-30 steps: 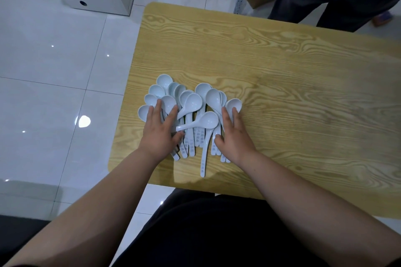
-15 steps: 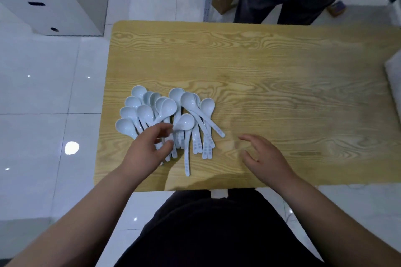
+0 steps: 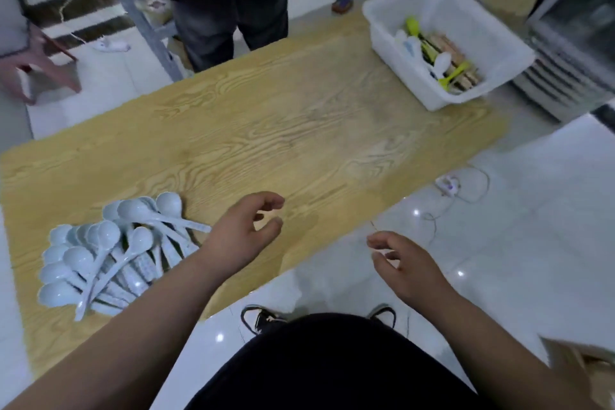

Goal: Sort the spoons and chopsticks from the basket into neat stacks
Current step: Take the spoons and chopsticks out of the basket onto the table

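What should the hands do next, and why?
Probably reach the right hand to the white basket. Both hands are empty, the left hand beside the white spoons, while chopsticks and spoons remain in the basket.

The light is soft, cool and indoor, fairly dim toward the upper part of the frame and brighter on the pale floor [image 3: 532,210] at the right. Small white glints on the glossy tiles point to lamps overhead. A faint shadow lies on the table [image 3: 299,130] just below the left hand [image 3: 243,236]. The whole frame is softened by motion blur; the white basket [image 3: 492,33] in the upper right and what it holds are smeared. Wide-angle distortion bends the table edges and stretches the forearms at the lower corners.
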`<move>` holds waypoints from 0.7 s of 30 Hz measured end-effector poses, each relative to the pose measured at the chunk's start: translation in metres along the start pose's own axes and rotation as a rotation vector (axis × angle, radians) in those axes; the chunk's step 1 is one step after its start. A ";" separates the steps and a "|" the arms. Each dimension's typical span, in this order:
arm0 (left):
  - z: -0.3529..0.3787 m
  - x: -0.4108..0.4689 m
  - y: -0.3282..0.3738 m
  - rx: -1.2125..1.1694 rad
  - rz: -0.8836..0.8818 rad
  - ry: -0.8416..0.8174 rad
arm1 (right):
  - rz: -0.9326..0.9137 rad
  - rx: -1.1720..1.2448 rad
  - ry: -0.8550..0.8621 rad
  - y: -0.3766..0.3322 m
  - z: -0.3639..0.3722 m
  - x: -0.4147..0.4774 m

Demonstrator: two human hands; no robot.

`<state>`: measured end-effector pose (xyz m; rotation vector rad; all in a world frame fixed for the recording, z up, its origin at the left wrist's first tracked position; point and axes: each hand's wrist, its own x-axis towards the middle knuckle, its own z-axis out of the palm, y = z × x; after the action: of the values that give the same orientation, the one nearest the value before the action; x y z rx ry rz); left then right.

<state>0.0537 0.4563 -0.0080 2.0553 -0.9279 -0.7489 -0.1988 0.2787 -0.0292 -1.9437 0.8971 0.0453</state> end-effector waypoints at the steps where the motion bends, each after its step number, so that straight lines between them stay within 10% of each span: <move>1: 0.017 0.006 0.016 0.022 0.013 -0.016 | -0.002 0.010 0.013 0.015 -0.015 -0.007; 21: 0.246 0.107 0.193 -0.045 -0.035 -0.245 | 0.064 0.159 0.246 0.148 -0.264 0.022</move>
<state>-0.1376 0.1868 -0.0084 1.9747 -1.0017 -1.0490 -0.3573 0.0207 -0.0064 -1.7964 1.0903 -0.2258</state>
